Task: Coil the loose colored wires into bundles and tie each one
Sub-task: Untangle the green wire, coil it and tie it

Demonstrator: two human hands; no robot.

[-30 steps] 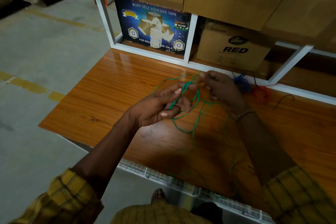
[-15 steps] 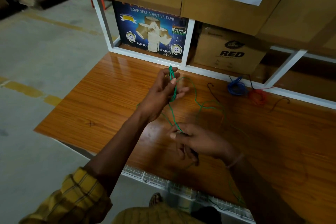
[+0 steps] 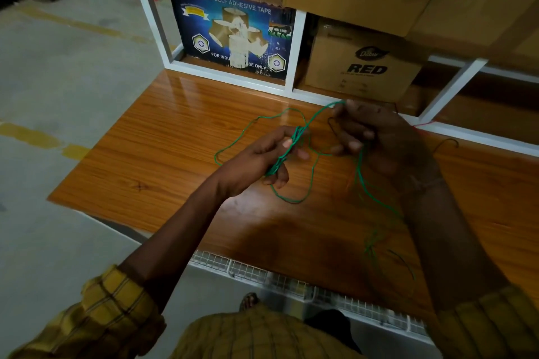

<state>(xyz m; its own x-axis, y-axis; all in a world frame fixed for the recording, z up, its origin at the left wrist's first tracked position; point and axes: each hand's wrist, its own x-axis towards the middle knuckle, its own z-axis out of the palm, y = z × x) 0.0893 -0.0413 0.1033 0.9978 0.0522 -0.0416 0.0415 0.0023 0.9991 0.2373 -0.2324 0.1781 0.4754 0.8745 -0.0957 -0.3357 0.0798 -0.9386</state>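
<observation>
the left hand [image 3: 262, 157] pinches a small gathered bunch of loops of the green wire [image 3: 287, 154], thumb against curled fingers. the right hand [image 3: 376, 137], further right and a little farther away, has its fingers curled round the running strand of the same wire, held up near the far edge of the wooden table [image 3: 163, 160]. from the right hand the wire trails down toward the near right of the table, where a long loose tail lies in slack curves; another open loop hangs left of the left hand.

judging by this, the green bundle is only partly coiled: a few turns gathered, most of the length not yet wound, and no tie on it. a red wire [image 3: 424, 125] shows just beyond the right hand by the white shelf frame [image 3: 233, 80], and a dark wire [image 3: 446, 141] lies to its right; whether those are bundled cannot be told.

room is open over the table's left and middle; the far side is walled by the shelf frame and cardboard boxes [image 3: 364, 64], and the near edge drops off just before the person.
</observation>
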